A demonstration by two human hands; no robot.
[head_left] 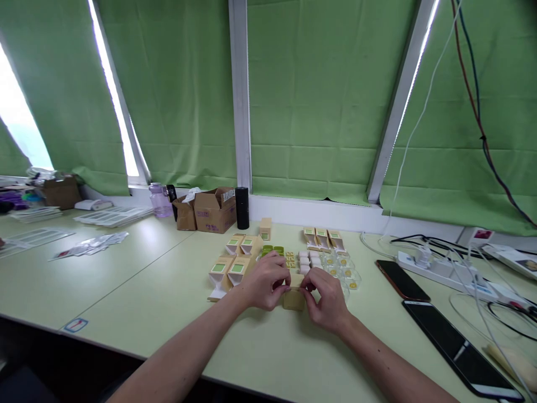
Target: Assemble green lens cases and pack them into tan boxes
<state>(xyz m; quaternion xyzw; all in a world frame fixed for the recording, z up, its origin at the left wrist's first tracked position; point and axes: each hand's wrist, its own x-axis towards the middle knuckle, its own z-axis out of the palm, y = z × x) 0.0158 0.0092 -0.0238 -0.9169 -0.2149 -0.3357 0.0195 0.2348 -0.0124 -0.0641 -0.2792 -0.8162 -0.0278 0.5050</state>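
Note:
A small tan cardboard box (pixel 294 301) stands on the table between my hands. My left hand (pixel 267 281) pinches its upper left edge, thumb and fingers together. On the opposite side, my right hand (pixel 325 298) pinches the upper right edge at the flap. Just beyond the hands lie green pieces (pixel 272 248), small yellow pieces (pixel 290 259), pale pink blocks (pixel 309 260) and clear plastic cups with yellow centres (pixel 344 273). To the left are several tan boxes with green labels and open flaps (pixel 229 270); three similar boxes (pixel 322 238) sit farther back.
One tan box (pixel 265 228) stands near a black cylinder (pixel 242 208) and brown cartons (pixel 215 210). On the right lie two phones (pixel 403 280) (pixel 459 344), a white power strip (pixel 444 271) and loose cables. Silvery packets (pixel 94 245) and a purple bottle (pixel 160 200) are at left.

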